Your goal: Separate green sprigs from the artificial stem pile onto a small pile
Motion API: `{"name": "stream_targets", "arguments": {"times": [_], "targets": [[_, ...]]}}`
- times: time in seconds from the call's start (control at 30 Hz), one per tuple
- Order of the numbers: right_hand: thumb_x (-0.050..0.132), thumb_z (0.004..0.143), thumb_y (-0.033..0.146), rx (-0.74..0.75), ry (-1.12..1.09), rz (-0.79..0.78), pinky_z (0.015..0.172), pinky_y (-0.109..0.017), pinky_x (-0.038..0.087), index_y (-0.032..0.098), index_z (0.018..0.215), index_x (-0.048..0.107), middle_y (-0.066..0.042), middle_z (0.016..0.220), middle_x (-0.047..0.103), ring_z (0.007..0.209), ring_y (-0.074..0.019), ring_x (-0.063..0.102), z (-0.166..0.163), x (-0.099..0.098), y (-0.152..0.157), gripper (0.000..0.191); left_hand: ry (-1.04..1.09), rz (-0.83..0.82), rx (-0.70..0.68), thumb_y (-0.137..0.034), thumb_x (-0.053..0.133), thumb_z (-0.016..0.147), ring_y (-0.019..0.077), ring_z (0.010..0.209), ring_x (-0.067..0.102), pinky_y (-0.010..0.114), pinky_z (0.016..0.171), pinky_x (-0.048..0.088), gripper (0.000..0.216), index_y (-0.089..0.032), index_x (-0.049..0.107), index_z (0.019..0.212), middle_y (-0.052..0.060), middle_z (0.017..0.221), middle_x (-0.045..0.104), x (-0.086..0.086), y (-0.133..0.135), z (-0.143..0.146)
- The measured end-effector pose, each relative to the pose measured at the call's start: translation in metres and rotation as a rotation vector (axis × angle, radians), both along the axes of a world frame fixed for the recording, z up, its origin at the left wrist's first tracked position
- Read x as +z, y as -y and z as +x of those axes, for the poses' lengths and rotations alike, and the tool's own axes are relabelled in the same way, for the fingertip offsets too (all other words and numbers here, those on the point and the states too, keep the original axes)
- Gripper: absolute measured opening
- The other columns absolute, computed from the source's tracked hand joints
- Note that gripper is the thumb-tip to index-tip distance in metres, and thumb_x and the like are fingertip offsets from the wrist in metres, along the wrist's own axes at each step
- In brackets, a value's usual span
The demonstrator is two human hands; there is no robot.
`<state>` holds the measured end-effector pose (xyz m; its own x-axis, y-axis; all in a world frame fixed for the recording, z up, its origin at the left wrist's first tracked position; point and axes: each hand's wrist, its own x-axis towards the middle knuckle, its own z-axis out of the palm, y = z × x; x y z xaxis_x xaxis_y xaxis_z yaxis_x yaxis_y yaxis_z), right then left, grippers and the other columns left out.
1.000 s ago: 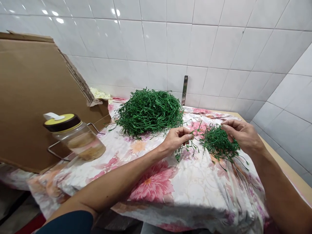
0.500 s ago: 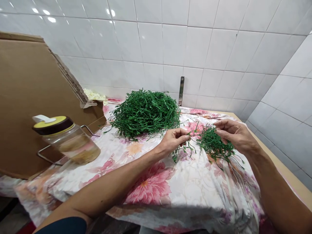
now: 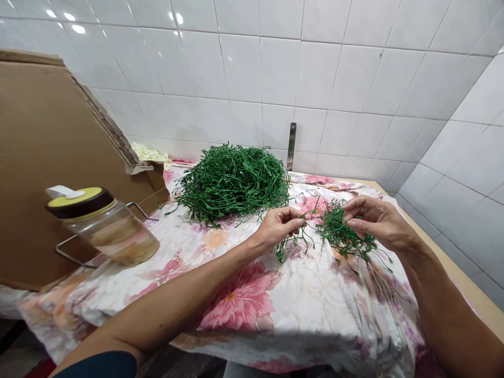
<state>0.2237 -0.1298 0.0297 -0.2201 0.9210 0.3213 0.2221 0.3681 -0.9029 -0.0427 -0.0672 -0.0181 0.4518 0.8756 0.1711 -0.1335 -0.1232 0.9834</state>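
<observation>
The left hand [image 3: 280,227] was pinched narrow, thumb pressed to fingertips, holding a few thin green strands [image 3: 291,242] that trailed down below it onto the cloth. Just to the right of that hand, between the 2 hands, sat a small tangled clump of green wiry stems [image 3: 340,233], with loose ends sticking out on all sides. The right hand [image 3: 378,223] was half curled at the far side of the clump, its fingers [image 3: 356,206] bent over the top edge, though whether they gripped any stems I cannot tell. Beyond the left hand lay a large heap of green wiry stems [image 3: 232,184] on a floral cloth [image 3: 236,310] with pink blooms, spread over the worktop [image 3: 460,283]. Farther left of that hand stood a clear plastic jar [image 3: 106,228] with a dark lid and yellow top, partly filled with something pale amber, resting on a wire stand [image 3: 74,252] in front of a sheet of brown cardboard [image 3: 47,157], and a white tiled wall [image 3: 236,68] rose beyond the heap
</observation>
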Motion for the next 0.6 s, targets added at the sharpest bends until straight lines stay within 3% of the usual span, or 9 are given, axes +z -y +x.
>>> {"name": "stream_targets", "arguments": {"times": [0.1,0.23,0.3,0.37,0.43,0.53,0.6], "targets": [[0.079,0.081,0.039,-0.106,0.089,0.037,0.048,-0.024,0.047,0.019,0.098,0.07,-0.005,0.084,0.069,0.061,-0.0127,0.058,0.001,-0.002,-0.004,0.028,-0.004,0.007,0.001,-0.037,0.083,0.069,0.0087,0.06,0.054,0.023,0.06,0.043,0.031,-0.011,0.07,0.081,0.001,0.069,0.064,-0.003,-0.002,0.0],[0.076,0.081,0.033,-0.543,0.348,0.262,0.061,-0.029,0.053,0.02,0.09,0.072,-0.007,0.091,0.072,0.074,-0.0177,0.063,0.007,-0.011,-0.014,0.017,-0.032,0.032,0.02,-0.039,0.081,0.073,0.0085,0.059,0.053,0.023,0.058,0.041,0.031,-0.01,0.072,0.084,0.001,0.069,0.064,-0.009,-0.006,-0.001],[0.074,0.083,0.034,-0.633,0.352,0.313,0.062,-0.03,0.053,0.02,0.093,0.073,-0.007,0.094,0.072,0.075,-0.0185,0.063,0.004,-0.013,-0.015,0.017,-0.045,0.048,0.031,-0.039,0.079,0.075,0.0082,0.057,0.051,0.023,0.056,0.039,0.031,-0.01,0.073,0.085,0.001,0.066,0.062,-0.011,-0.007,-0.001],[0.071,0.087,0.038,-0.549,0.243,0.281,0.054,-0.028,0.051,0.02,0.096,0.072,-0.006,0.089,0.071,0.064,-0.0156,0.061,-0.007,-0.014,-0.01,0.02,-0.047,0.062,0.047,-0.04,0.079,0.075,0.0081,0.055,0.05,0.023,0.054,0.038,0.032,-0.01,0.074,0.086,0.0,0.063,0.06,-0.013,-0.007,0.0],[0.068,0.09,0.042,-0.364,0.156,0.21,0.048,-0.027,0.047,0.019,0.097,0.071,-0.004,0.08,0.069,0.052,-0.0122,0.056,-0.024,-0.014,-0.001,0.024,-0.047,0.074,0.073,-0.04,0.079,0.076,0.0083,0.055,0.05,0.023,0.054,0.038,0.033,-0.01,0.075,0.087,0.0,0.063,0.06,-0.013,-0.006,0.001],[0.065,0.093,0.045,-0.168,0.25,0.113,0.05,-0.027,0.048,0.019,0.102,0.072,-0.005,0.082,0.07,0.054,-0.0126,0.057,-0.05,-0.018,0.008,0.029,-0.079,0.123,0.105,-0.04,0.077,0.078,0.0087,0.055,0.05,0.023,0.053,0.039,0.032,-0.01,0.075,0.089,0.0,0.065,0.061,-0.013,-0.001,0.002],[0.064,0.094,0.045,-0.166,0.37,0.112,0.057,-0.028,0.049,0.019,0.108,0.072,-0.006,0.089,0.072,0.062,-0.0146,0.061,-0.062,-0.024,0.009,0.032,-0.121,0.178,0.121,-0.04,0.075,0.081,0.009,0.057,0.051,0.022,0.055,0.039,0.03,-0.011,0.075,0.09,0.001,0.067,0.064,-0.013,0.004,0.003]]}}
